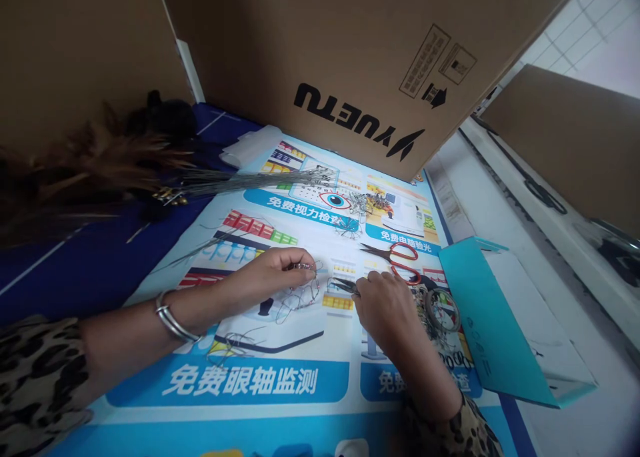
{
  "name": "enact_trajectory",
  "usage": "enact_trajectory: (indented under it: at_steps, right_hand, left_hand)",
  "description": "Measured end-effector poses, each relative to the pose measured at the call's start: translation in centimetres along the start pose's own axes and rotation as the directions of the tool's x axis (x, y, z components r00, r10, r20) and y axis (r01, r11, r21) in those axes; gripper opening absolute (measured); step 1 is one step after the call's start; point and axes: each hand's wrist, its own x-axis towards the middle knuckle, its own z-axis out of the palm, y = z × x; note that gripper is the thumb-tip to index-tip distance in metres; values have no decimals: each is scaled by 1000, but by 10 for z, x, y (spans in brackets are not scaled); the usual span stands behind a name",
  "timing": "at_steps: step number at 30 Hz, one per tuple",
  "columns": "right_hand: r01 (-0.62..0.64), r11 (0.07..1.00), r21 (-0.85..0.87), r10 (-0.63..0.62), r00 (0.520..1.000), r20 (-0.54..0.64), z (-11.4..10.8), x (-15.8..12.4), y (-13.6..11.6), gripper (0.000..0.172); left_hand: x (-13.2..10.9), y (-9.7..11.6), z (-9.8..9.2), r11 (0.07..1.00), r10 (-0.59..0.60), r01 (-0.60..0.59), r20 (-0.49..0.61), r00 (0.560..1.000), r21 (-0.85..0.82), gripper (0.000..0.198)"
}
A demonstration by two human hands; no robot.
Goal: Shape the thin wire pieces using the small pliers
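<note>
My left hand [287, 270] is closed, pinching a bent piece of beaded wire [301, 297] that loops down below the fingers. Small pinkish beads show along the wire. In my right hand [387, 303] is a pair of pliers [346, 285], its dark jaws pointing left toward the wire, a short gap from it. Just beyond the right hand lie scissors with red handles [404, 250], blades to the left. Loose cut wires [235, 343] lie near my left forearm.
A bundle of long thin wires [260, 179] lies behind my hands. To the right are a wire coil [443, 310] and an open teal box [493, 323]. Large cardboard boxes [350, 50] rise at the back. Brown feathers [100, 157] lie on the left.
</note>
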Motion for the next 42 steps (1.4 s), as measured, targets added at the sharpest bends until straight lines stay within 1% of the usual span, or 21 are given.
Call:
enact_trajectory:
  at_steps: [8,13,18,20,24,27,30,36,42]
  right_hand:
    - [-40,999,-30,40,999,6,2,-7,-10,16]
    - [-56,998,-32,56,998,-22,8,-8,-9,17]
    - [-73,997,-8,73,997,-3,12,-7,-5,16]
    - [-58,998,9,59,998,-37,9,-9,-4,16]
    - [-37,998,60,45,989,-144,1,-13,-2,17]
    - [-19,994,105,39,982,-185,-2,-15,-1,15]
    - [-26,991,135,55,975,-217,-4,-15,-2,15]
    - [-37,986,160,77,965,-251,-3,-16,-9,10]
    - [-29,988,153,70,961,-267,2,-16,-15,9]
  left_hand:
    - [-2,7,3,1000,16,-16,-1,1000,-24,19]
    - [-1,5,3,1000,20,-20,-16,1000,4,19]
    - [-1,5,4,999,37,-37,-10,999,1,20]
    - [-1,6,3,999,34,-34,-10,999,-4,20]
    - [-1,6,3,999,44,-44,0,999,-29,20]
    - [-1,5,2,997,51,-51,5,999,-57,20]
    - [0,5,1,995,59,-57,23,998,-81,20]
    - [0,6,1,995,61,-49,137,989,-91,20]
    - [-1,8,2,997,61,-53,139,988,-55,20]
